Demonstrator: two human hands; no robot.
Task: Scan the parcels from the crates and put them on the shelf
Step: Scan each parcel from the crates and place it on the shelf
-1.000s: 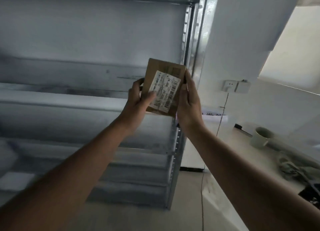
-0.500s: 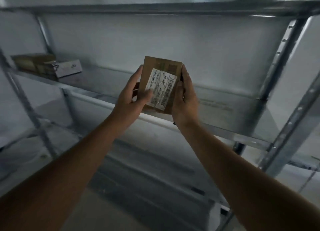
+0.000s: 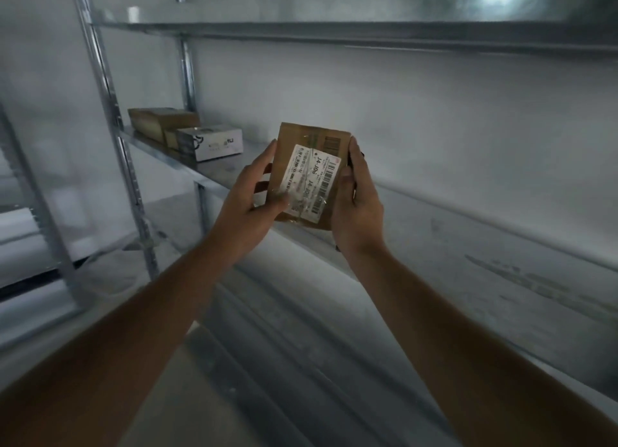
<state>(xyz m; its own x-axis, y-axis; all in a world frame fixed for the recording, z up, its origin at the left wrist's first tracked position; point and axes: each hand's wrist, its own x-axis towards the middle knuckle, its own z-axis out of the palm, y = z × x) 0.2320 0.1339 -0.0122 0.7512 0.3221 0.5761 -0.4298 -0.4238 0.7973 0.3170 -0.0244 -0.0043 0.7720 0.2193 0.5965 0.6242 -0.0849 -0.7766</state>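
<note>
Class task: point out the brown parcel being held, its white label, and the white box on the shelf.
brown parcel [image 3: 288, 142]: head view, bare upper-left cardboard.
white label [image 3: 309, 182]: head view, label centre.
white box [image 3: 219, 145]: head view, front face.

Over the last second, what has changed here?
The view swung left along the shelf, away from the desk and cup; a brown box and a white box came into sight at its left end. Unchanged: both hands, left and right, hold the labelled brown parcel upright, not yet set down.
</note>
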